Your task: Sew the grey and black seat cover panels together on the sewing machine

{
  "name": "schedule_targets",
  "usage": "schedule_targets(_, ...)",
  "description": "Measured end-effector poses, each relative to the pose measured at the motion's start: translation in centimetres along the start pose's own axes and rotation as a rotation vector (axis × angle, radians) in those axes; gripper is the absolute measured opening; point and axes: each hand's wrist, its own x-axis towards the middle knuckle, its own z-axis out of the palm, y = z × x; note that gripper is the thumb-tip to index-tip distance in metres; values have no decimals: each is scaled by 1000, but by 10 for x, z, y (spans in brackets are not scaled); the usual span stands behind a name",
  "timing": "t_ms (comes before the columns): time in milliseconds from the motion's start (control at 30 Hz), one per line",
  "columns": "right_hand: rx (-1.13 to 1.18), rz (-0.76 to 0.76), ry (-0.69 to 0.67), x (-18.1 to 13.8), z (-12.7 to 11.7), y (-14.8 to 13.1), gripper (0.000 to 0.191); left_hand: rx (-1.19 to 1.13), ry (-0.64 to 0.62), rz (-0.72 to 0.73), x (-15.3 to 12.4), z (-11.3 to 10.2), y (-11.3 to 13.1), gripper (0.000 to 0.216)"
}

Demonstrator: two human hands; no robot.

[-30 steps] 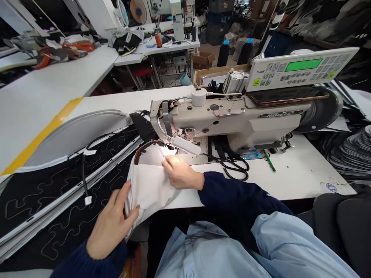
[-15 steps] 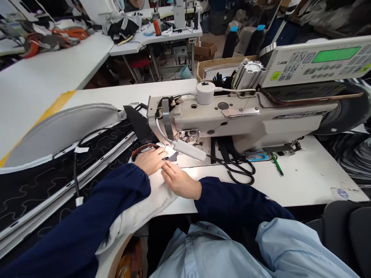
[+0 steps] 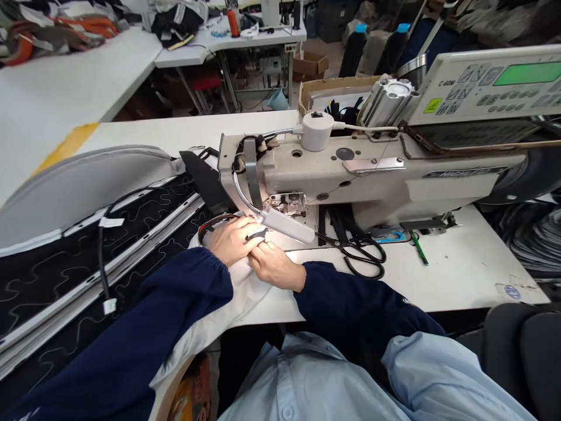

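My left hand point(image 3: 231, 241) lies over a white fabric piece point(image 3: 223, 310) in front of the sewing machine point(image 3: 315, 169), its fingers pinched at the edge beside a small dark flap point(image 3: 258, 234). Right against it, my right hand point(image 3: 277, 266) has its fingers curled closed on the same edge. The fingertips of both hands are partly hidden. A bundle of dark and orange-red wires or trim point(image 3: 214, 222) curves behind my left hand. The machine's lamp point(image 3: 289, 227) hangs just above the fingers and covers part of the needle area.
Black scissors point(image 3: 363, 257) and a green marker point(image 3: 419, 248) lie to the right on the white table point(image 3: 456, 280). Black quilted fabric point(image 3: 52, 280) with a pale edge strip and a cable point(image 3: 103, 257) spreads across the left. A control panel point(image 3: 491, 88) stands above the machine.
Both hands have drawn closer together, and my right fingers have curled inward at the fabric edge. The dark flap now shows between the hands. The view has shifted slightly.
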Motion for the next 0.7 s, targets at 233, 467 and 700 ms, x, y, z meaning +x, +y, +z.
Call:
schedule_targets(233,42,-50,-79,-5,-15,9,32,-237,26,-23,4,7,-10,22)
schedule_targets(467,52,-110,-325,0,-38,10,33,-35,-24,88,-1,2,4,29)
schedule_targets(700,56,-32,-478,6,-44,1,26,281,-266,259,0,-5,23,31)
